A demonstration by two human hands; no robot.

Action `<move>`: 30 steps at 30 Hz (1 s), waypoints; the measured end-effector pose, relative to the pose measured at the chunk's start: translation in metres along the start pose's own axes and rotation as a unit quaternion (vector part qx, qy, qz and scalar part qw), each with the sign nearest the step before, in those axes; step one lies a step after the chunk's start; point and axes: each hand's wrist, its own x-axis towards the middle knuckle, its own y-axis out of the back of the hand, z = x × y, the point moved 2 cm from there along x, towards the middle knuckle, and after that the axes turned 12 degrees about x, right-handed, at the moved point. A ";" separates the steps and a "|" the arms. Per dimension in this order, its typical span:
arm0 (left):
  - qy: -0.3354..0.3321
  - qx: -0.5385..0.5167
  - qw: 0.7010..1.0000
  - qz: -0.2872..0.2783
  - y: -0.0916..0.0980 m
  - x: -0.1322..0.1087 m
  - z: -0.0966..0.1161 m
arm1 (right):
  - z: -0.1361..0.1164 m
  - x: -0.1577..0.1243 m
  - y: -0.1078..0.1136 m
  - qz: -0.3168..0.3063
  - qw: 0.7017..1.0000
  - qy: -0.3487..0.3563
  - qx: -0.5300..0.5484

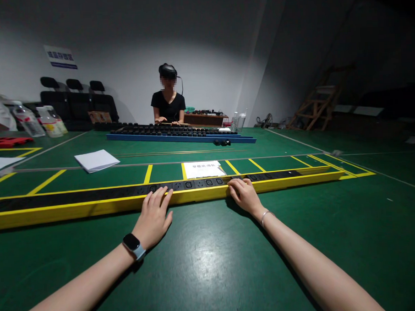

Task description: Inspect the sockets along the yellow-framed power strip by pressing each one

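Observation:
A long yellow tray [75, 208] lies across the green table, filled with a row of black socket modules [198, 184]. My left hand [154, 216] rests on the tray's near edge with fingers stretched out flat and tips touching the black modules. My right hand [244, 194] lies on the tray a little to the right, fingers curled down onto the modules. A smartwatch sits on my left wrist and a thin bracelet on my right. Neither hand lifts anything.
A white labelled paper [203, 169] lies just behind the tray; a white booklet [96, 160] lies further left. Across the table a person sits at a blue tray [179, 137] of black parts. Water bottles [48, 121] stand far left. Black chairs line the wall.

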 end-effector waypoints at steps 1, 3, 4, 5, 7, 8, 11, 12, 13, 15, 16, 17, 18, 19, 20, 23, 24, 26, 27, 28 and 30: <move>0.000 0.001 1.000 0.000 0.000 0.000 0.000 | 0.000 0.000 0.000 0.002 1.000 -0.001 -0.002; 0.000 0.003 1.000 0.000 0.000 0.000 0.000 | 0.000 0.001 -0.001 0.006 1.000 -0.002 -0.008; 0.000 0.004 1.000 0.001 0.000 0.000 0.000 | 0.000 0.001 -0.001 0.009 1.000 -0.005 -0.013; 0.000 0.005 1.000 0.001 0.000 0.000 0.000 | 0.001 0.000 -0.001 0.013 1.000 -0.009 -0.017; -0.001 0.005 1.000 0.002 -0.001 0.000 0.000 | 0.004 0.000 -0.001 0.025 0.999 -0.022 -0.025; -0.001 0.005 1.000 0.003 -0.001 0.000 0.000 | 0.006 -0.001 0.000 0.030 0.999 -0.030 -0.028; 0.000 0.006 1.000 0.003 -0.002 -0.001 0.000 | 0.010 -0.002 0.001 0.033 0.998 -0.045 -0.031; 0.000 0.007 1.000 0.003 -0.002 -0.001 0.000 | 0.010 -0.003 0.001 0.032 0.998 -0.047 -0.031; 0.000 0.008 1.000 0.003 -0.002 0.000 0.000 | 0.010 -0.003 0.001 0.032 0.998 -0.047 -0.031; -0.001 0.012 1.000 0.003 -0.001 0.000 0.000 | 0.010 -0.003 0.001 0.034 0.998 -0.048 -0.032; -0.002 0.014 1.000 0.003 -0.001 0.000 0.001 | 0.010 -0.003 0.001 0.037 0.998 -0.049 -0.033; -0.002 0.015 1.000 0.004 -0.001 0.000 0.000 | 0.010 -0.003 0.000 0.039 0.997 -0.050 -0.036; -0.003 0.016 1.000 0.004 -0.001 0.000 0.000 | 0.009 -0.003 0.000 0.041 0.997 -0.051 -0.038; -0.003 0.015 1.000 0.004 -0.001 0.000 0.000 | 0.009 -0.002 0.000 0.043 0.997 -0.052 -0.041; -0.003 0.013 1.000 0.004 -0.001 0.000 0.000 | 0.009 -0.002 0.000 0.045 0.997 -0.053 -0.044; 0.000 0.003 1.000 0.006 -0.001 0.000 0.000 | 0.008 -0.002 0.000 0.049 0.996 -0.050 -0.055; 0.001 -0.001 1.000 0.006 -0.001 0.000 0.000 | 0.008 -0.001 0.000 0.049 0.996 -0.048 -0.058; 0.002 -0.005 1.000 0.005 -0.001 0.000 0.000 | 0.009 -0.001 0.000 0.050 0.995 -0.048 -0.066; 0.002 -0.006 1.000 0.005 -0.001 0.000 0.000 | 0.010 -0.001 0.000 0.052 0.995 -0.050 -0.070; 0.002 -0.006 1.000 0.005 -0.001 0.000 0.000 | 0.010 -0.001 0.000 0.057 0.994 -0.053 -0.074; 0.000 -0.003 1.000 0.005 -0.001 -0.001 0.000 | 0.012 -0.002 0.000 0.067 0.993 -0.060 -0.078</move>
